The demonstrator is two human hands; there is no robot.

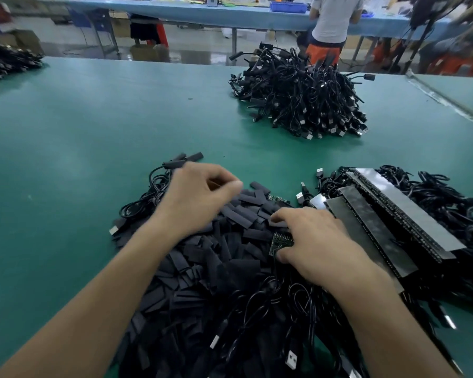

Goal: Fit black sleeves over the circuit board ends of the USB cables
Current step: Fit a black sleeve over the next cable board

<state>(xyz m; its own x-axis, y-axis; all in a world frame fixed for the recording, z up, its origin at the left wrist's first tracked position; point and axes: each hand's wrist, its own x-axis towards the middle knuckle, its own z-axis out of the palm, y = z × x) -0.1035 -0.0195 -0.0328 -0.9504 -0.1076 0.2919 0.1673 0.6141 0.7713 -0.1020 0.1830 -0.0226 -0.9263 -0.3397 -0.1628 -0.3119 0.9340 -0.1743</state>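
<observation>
Since the board (280, 242) is prob. light, stiff & fragile, pinch its edges: right hand (317, 241) grips it atop soft sleeves (243, 214); left hand (197, 195) curled, blurred, can't tell if holding.

The left forearm (93, 296), from lower left, and the right forearm (380, 309), from lower right, are bare up to the frame edge. The left hand (200, 195) and right hand (311, 241) are bare too, and the left is motion-blurred.
</observation>
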